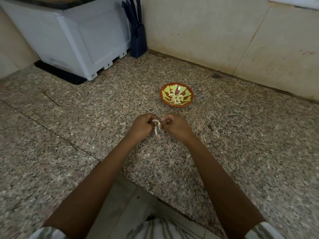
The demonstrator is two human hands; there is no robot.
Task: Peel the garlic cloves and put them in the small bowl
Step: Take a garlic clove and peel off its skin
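- Head view: the left hand point(140, 125) and the right hand point(176, 125) are meeting low over the speckled worktop point(86, 118), with a garlic clove point(156, 123) sitting between their fingertips.
- The left grip is clenching on the clove, fingers curled in and pinching it from the left. Most of the clove is hidden, so only a small pale part is showing.
- The right grip is also closing in a tight pinch at the clove's right end, and it appears to be tugging at the papery skin point(157, 131), loose strips of which are dangling below the two hands.
- The clove's long axis seems to be running across from hand to hand, though too little is showing to be sure.
- The small bowl point(163, 99) is sitting on the worktop beyond the hands and a little to their right, near but apart from them, so the right hand is lying nearer to it.
- Peeled cloves point(176, 98) are already resting in the bowl's middle, so the task is looking well along, with this clove not yet bare.
- A white bin point(77, 37) and a dark knife block point(138, 44) are standing far back to the left.
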